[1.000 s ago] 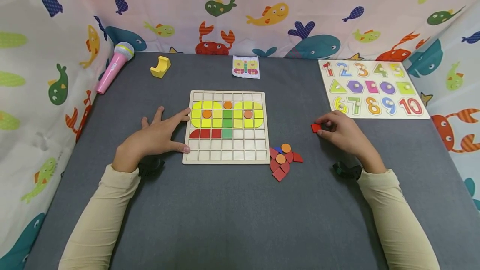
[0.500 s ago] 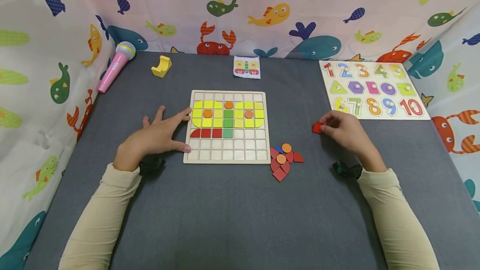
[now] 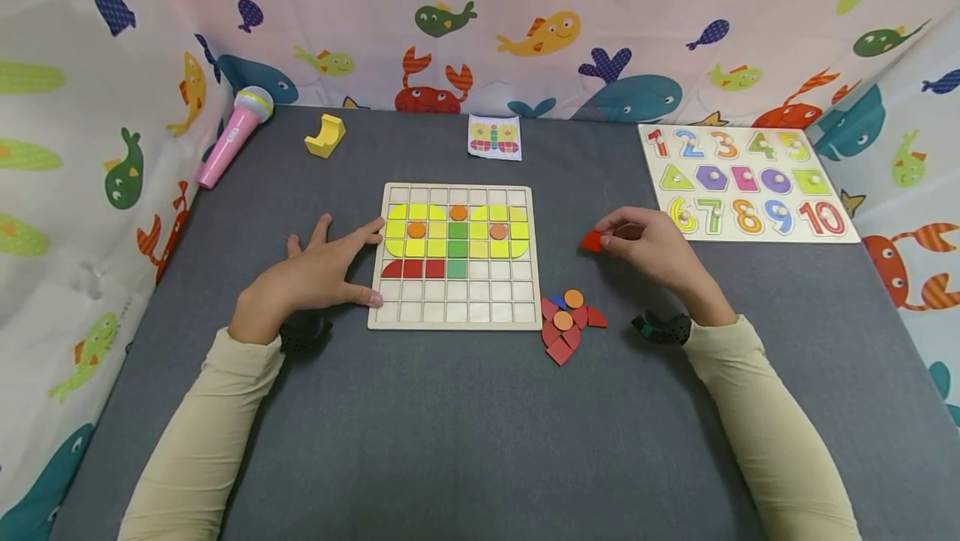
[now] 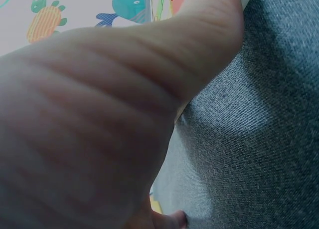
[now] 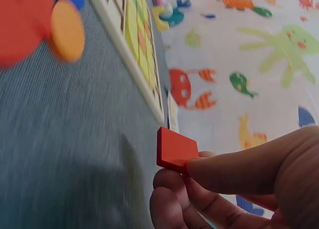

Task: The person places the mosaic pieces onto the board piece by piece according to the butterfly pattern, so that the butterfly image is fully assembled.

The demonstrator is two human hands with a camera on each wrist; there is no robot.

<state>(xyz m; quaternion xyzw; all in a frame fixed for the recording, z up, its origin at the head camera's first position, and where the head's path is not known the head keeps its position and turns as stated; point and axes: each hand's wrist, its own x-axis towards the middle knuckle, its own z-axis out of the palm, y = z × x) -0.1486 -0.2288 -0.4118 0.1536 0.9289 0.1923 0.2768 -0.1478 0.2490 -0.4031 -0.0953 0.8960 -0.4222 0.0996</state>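
Between thumb and fingers my right hand (image 3: 648,249) pinches a red square tile (image 5: 177,150), held above the cloth to the right of the wooden grid board (image 3: 501,320). My left hand (image 3: 300,278) lies spread at the board's left side, thumb and forefinger touching its edge. Yellow, orange and green tiles (image 3: 457,248) fill much of the upper rows. Below them a short run of red tiles (image 3: 412,269) reaches the green column from the left. Beside the board's lower right corner is a pile of loose red tiles (image 3: 559,351), with orange discs and a blue piece among them.
A small picture card (image 3: 494,137) lies behind the board. The number and shape puzzle (image 3: 753,182) is at the back right. A yellow curved block (image 3: 326,136) and a pink toy microphone (image 3: 237,137) are at the back left. A sea-animal curtain (image 3: 540,24) surrounds the table.
My right hand has carried the red tile leftward, nearer the board, after turning it in the fingers. My left hand stays at the board's edge.
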